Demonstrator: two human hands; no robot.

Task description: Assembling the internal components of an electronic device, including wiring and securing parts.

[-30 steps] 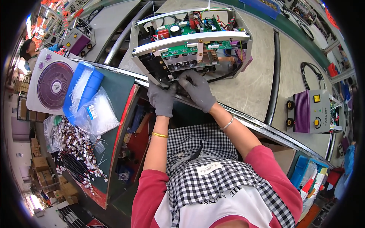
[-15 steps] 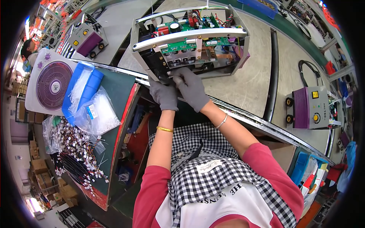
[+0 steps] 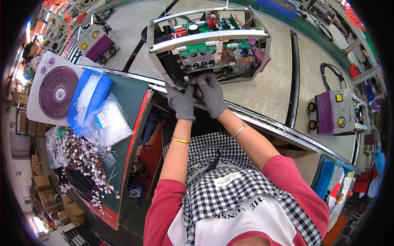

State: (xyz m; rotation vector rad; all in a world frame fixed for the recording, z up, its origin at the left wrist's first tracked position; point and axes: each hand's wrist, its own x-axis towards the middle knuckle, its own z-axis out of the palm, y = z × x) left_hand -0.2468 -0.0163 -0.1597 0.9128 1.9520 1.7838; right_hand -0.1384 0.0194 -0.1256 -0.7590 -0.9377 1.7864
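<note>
An open metal-framed machine chassis (image 3: 209,41) stands on the work surface before me, with a green circuit board (image 3: 201,50), wires and black parts inside. Both my hands wear grey gloves and meet at its lower front edge, toward the left. My left hand (image 3: 180,102) is closed, fingertips pinched by the black part of the chassis. Beside it, touching or nearly so, my right hand (image 3: 211,96) is closed too, its fingers bent inward. A small pale bit shows between the fingertips; what they grip is too small and hidden to name.
At left a green side table (image 3: 131,96) bears a purple-and-white fan (image 3: 57,88), a blue bin (image 3: 104,82) of white strips, a plastic bag (image 3: 111,123) and heaped wire connectors (image 3: 82,160). Similar purple-and-grey machines stand at right (image 3: 332,112) and back left (image 3: 96,43).
The chassis has shifted slightly to the right in the view. My right hand has moved a little, its fingers now lower and closer to the left fingertips at the chassis edge.
</note>
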